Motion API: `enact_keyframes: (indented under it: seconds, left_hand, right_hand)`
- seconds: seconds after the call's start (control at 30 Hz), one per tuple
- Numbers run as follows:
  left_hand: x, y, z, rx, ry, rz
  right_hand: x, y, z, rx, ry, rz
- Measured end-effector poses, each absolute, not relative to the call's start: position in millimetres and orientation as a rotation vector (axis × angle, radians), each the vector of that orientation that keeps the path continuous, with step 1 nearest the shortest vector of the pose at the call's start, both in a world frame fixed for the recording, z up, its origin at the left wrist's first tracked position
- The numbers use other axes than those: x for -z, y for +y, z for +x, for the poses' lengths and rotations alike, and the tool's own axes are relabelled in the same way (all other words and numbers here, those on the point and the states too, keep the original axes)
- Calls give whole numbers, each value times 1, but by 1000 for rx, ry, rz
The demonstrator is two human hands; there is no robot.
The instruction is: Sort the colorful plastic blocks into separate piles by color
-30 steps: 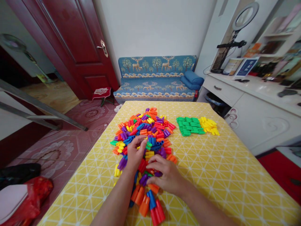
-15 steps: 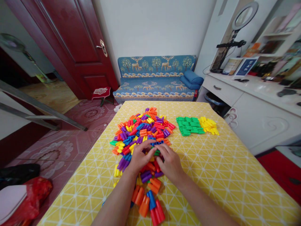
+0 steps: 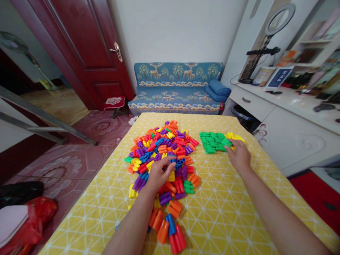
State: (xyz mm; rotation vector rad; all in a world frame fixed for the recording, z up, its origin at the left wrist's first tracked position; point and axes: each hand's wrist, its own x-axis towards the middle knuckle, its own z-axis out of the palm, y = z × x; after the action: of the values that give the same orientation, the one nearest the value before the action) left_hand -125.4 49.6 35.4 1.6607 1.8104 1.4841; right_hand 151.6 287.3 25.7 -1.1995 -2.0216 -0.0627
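A mixed heap of plastic tube-shaped building blocks (image 3: 162, 145) in several colours lies on the table. My left hand (image 3: 159, 173) is at the near part of the heap, its thumb and fingers curved together around the edge of a blue block (image 3: 180, 163). Farther right, my right hand (image 3: 240, 156) pinches a green block (image 3: 227, 142) at the right end of a group of green blocks (image 3: 212, 142). Yellow blocks (image 3: 235, 135) lie just behind this hand and are partly covered by it. Loose green blocks (image 3: 189, 187) rest at the heap's right side.
A yellow patterned cloth (image 3: 225, 212) covers the table. Orange, blue and red blocks (image 3: 176, 239) lie near its front edge. Beyond the table is a blue sofa (image 3: 175, 94). A white cabinet (image 3: 292, 124) stands at the right, and a red door (image 3: 79, 46) at the left.
My right hand has moved from the heap, beside my left hand, over to the green group on the right with a green block. My left hand has stayed at the heap.
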Motion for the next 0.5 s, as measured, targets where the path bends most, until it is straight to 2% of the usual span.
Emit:
enact_keyframes:
  seconds: [0.17, 0.33, 0.5]
  left_hand:
    - [-37, 50, -126, -1474, 1847, 1669]
    - [-35, 50, -127, -1496, 1873, 1655]
    - [-31, 53, -131, -1551, 2011, 1618]
  right_hand:
    - [-12, 317, 163, -45, -2148, -1158]
    - [-13, 288, 140, -156, -2028, -1081]
    - [-12, 203, 88, -692, -1934, -948]
